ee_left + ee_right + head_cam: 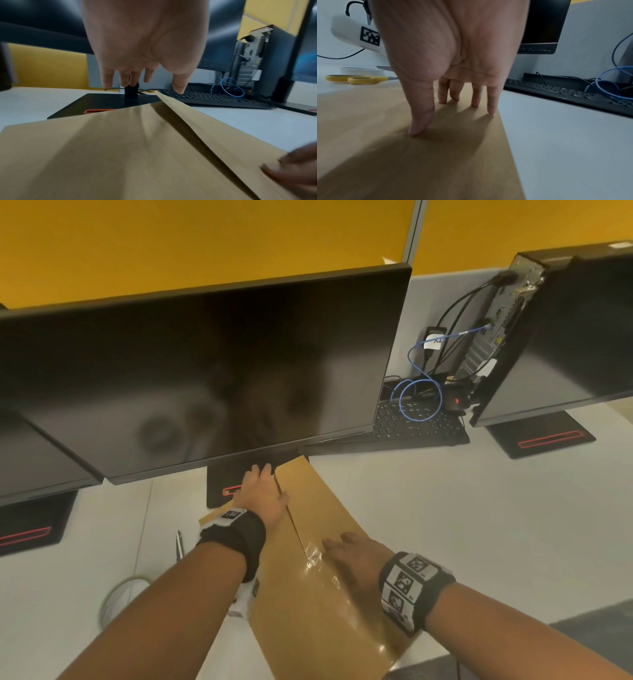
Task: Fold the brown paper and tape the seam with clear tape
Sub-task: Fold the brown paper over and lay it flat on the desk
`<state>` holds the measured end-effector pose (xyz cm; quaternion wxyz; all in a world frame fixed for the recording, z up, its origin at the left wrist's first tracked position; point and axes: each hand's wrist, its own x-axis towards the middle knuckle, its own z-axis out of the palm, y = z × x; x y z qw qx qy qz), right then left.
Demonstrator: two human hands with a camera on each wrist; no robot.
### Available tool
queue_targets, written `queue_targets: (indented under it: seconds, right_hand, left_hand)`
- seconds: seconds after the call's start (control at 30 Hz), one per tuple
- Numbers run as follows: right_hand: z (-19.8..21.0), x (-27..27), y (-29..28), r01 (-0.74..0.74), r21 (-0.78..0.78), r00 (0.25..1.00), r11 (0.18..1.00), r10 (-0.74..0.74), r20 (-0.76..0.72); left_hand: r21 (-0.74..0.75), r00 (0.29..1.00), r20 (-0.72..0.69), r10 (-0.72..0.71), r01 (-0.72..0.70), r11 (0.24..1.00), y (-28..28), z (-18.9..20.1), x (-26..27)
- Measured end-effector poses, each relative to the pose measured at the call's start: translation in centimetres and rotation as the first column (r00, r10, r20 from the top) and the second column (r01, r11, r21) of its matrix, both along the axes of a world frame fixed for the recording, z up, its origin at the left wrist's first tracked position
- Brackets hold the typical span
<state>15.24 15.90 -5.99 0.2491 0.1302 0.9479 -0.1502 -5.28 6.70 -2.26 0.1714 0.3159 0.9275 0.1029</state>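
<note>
The brown paper (pixel 318 587) lies folded on the grey desk (pixel 479 525), running from the lower middle of the head view up to the foot of the big monitor (pixel 205 371). My left hand (pixel 263 496) lies flat on its far end, in the middle of the frame, fingers straight and holding nothing. In the left wrist view those fingers (pixel 107 79) point down past the paper's far edge toward the black monitor base (pixel 102 102), and the top flap stands slightly raised along the seam, casting a shadow on the layer beneath.

My right hand (pixel 356 556) rests lower right of centre, palm down on the paper, fingers straight and spread. In the right wrist view the fingertips (pixel 416 132) touch the sheet near its right edge, gripping nothing. A strip of clear tape (pixel 317 559) shines along the seam just left of that hand and runs on toward the bottom of the frame.

Yellow-handled scissors (pixel 359 79) lie on the desk at the left of the right wrist view, beside the paper. A black keyboard (pixel 418 426) sits right of the monitor, with a coil of blue cable (pixel 418 402) on it and a computer tower (pixel 513 330) in the upper right. A pale ring (pixel 116 597) lies on the desk at lower left; I cannot tell what it is.
</note>
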Motion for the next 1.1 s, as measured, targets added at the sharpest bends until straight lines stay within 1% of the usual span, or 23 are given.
queue_targets:
  seconds: [0.03, 0.07, 0.13, 0.2, 0.3, 0.37, 0.43, 0.5, 0.57, 0.63, 0.73, 0.8, 0.87, 0.93, 1.0, 1.03, 1.07, 1.1]
  right_hand:
    - [0.3, 0.1, 0.3, 0.056, -0.018, 0.998, 0.998, -0.056, 0.033]
    - [0.7, 0.1, 0.6, 0.069, -0.035, 0.994, 0.997, -0.066, 0.084]
    - [1.7, 0.1, 1.4, 0.019, -0.096, 0.992, 0.995, -0.006, 0.13]
    - [3.1, 0.0, 1.8, 0.0, -0.157, 0.99, 0.988, 0.023, 0.141]
    - [4.8, 0.0, 2.1, -0.021, -0.168, 0.985, 0.986, 0.049, 0.166]
    - [4.8, -0.1, 2.4, -0.046, -0.167, 0.985, 0.985, 0.072, 0.155]
    - [3.9, -0.5, 2.9, -0.093, -0.16, 0.986, 0.983, 0.113, 0.123]
    - [2.5, -0.7, 3.3, -0.13, -0.116, 0.988, 0.985, 0.139, 0.073]
    - [1.7, -0.5, 3.4, -0.054, -0.029, 0.998, 0.998, 0.053, -0.016]
    - [1.7, -0.1, 3.6, 0.089, 0.044, 0.989, 0.995, -0.083, -0.118]
    - [1.5, 0.1, 4.7, 0.324, 0.104, 0.93, 0.94, -0.297, -0.215]
    - [1.1, -0.2, 5.7, 0.423, 0.143, 0.898, 0.895, -0.394, -0.194]
    - [0.8, -0.7, 6.4, 0.474, 0.199, 0.88, 0.858, -0.45, -0.153]
    - [0.7, -1.2, 6.7, 0.515, 0.242, 0.857, 0.822, -0.489, -0.165]
    - [0.8, -1.7, 6.8, 0.555, 0.241, 0.832, 0.796, -0.532, -0.156]
    - [0.9, -1.8, 6.8, 0.579, 0.238, 0.815, 0.78, -0.563, -0.137]
    - [1.0, -1.9, 6.9, 0.617, 0.232, 0.785, 0.752, -0.608, -0.12]
    - [0.9, -1.9, 7.0, 0.672, 0.207, 0.739, 0.711, -0.664, -0.113]
  left_hand:
    - [-0.026, 0.999, 0.022, 0.025, -0.024, 0.999, 0.1, -0.1, -0.5]
    - [-0.05, 0.998, 0.045, 0.04, -0.038, 0.998, 0.1, -0.4, -0.9]
    - [-0.086, 0.992, 0.107, 0.066, -0.057, 0.995, 0.1, -0.8, -1.6]
    - [-0.11, 0.984, 0.145, 0.102, -0.087, 0.99, 0.0, -1.3, -1.9]
    - [-0.125, 0.986, 0.086, 0.141, -0.129, 0.984, 0.0, -1.4, -2.3]
    - [-0.087, 0.974, 0.105, 0.199, -0.19, 0.978, 0.0, -1.1, -2.6]
    - [-0.023, 0.957, 0.162, 0.241, -0.241, 0.97, -0.2, -1.1, -3.0]
    - [0.054, 0.931, 0.227, 0.285, -0.304, 0.951, -0.6, -1.2, -3.4]
    - [0.117, 0.905, 0.283, 0.317, -0.361, 0.925, -1.4, -1.3, -3.7]
    - [0.162, 0.87, 0.338, 0.358, -0.428, 0.889, -2.7, -1.3, -4.1]
    - [0.201, 0.813, 0.403, 0.419, -0.526, 0.826, -4.8, -1.3, -4.3]
    - [0.207, 0.785, 0.42, 0.455, -0.571, 0.794, -6.1, -1.2, -3.9]
    - [0.186, 0.756, 0.435, 0.489, -0.607, 0.773, -7.3, -1.2, -3.3]
    - [0.166, 0.738, 0.445, 0.508, -0.625, 0.762, -8.3, -1.4, -2.7]
    - [0.146, 0.714, 0.468, 0.521, -0.644, 0.751, -9.0, -1.6, -1.9]
    - [0.136, 0.713, 0.469, 0.521, -0.642, 0.755, -9.4, -1.7, -1.5]
    - [0.115, 0.711, 0.469, 0.524, -0.637, 0.762, -9.7, -1.6, -1.1]
    - [0.103, 0.707, 0.47, 0.528, -0.638, 0.763, -9.8, -1.7, -0.7]
